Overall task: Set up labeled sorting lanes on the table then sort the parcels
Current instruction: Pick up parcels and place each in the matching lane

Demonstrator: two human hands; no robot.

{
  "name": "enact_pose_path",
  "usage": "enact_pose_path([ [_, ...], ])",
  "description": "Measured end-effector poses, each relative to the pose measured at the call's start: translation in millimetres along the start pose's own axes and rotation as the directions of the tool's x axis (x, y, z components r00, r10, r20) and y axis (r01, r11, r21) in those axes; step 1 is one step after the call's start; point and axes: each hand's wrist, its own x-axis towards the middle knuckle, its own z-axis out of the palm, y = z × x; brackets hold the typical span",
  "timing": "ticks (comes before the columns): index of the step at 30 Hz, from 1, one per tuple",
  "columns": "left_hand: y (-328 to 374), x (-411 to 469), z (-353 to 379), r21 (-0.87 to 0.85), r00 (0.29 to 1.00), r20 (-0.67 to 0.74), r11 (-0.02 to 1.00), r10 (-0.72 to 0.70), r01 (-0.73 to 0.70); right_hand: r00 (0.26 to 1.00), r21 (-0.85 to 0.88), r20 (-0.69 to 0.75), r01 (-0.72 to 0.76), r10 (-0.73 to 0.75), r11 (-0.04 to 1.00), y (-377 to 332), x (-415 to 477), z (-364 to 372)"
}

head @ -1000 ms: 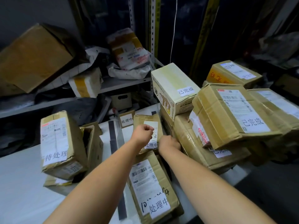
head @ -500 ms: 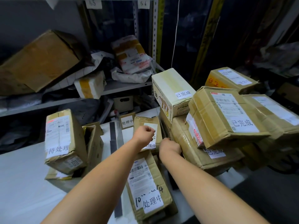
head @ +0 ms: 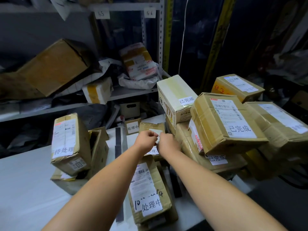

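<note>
At your far left, the parcel marked 待处理 stands tilted atop a flatter parcel on the table, just beside an open carton. A dark tape strip runs along the tabletop between that carton and your arms, and a small card reading 处理中 stands near its far end. Your left hand is curled, its thumb and fingers pinching the white label on the middle parcel, which lies just behind the near parcel marked 处理中. Your right hand meets the left at that same label, its fingers bent down out of sight, so you cannot tell whether it grips anything. To the right, the white box and the brown parcel, both marked 已完成, are piled above a lower parcel bearing the same mark
</note>
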Motion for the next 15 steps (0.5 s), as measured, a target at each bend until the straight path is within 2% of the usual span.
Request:
enact_pose_path([
  [3,8,-8,-11,-0.083,0.997,-0.071,0.996,0.039,-0.045,0.996,0.263,-0.08,0.056,-0.037,0.963,-14,0,-6],
  [6,19,-18,-33,-0.187,0.987,-0.15,0.978,0.062,-0.09,0.98,0.461,-0.158,0.178,-0.117,0.869,-32,-2,-17],
  [11,39,-55,-92,-0.19,0.916,-0.382,0.959,0.124,-0.209,0.928,0.575,-0.239,0.373,-0.286,0.728,-90,-11,-35],
  [15,37,-104,-155,-0.245,0.808,-0.587,0.938,0.057,-0.244,0.858,0.648,-0.287,0.502,-0.427,0.573,-169,-42,-40],
])
